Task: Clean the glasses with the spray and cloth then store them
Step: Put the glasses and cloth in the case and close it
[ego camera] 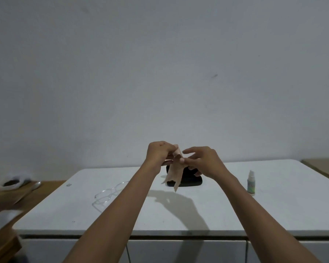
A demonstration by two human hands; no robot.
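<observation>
The cloth (174,172) is a thin, light, limp sheet with a pinked edge; it hangs in loose folds from the grip point and should be expected to drape and slide rather than hold a shape, so it is best taken by an edge or corner and spread between two pinch points. It is held in the air above the dark case (186,181), which lies on the white surface (122,215). The left hand (160,153) has its fingers curled and pinches the upper part of the cloth. The right hand (201,161) pinches the cloth with thumb and one fingertip near its upper edge, while the remaining fingers are spread and relaxed. The glasses (108,194) lie on the surface to the left of the case, well apart from both hands and partly hidden by the left forearm; the clear frame looks light, thin and fragile, with smooth lenses likely to smear, so it should be lifted by the frame rim or a temple, not the lens face. The spray bottle (251,184) stands upright to the right, untouched; it appears small, rigid and easy to tip.
</observation>
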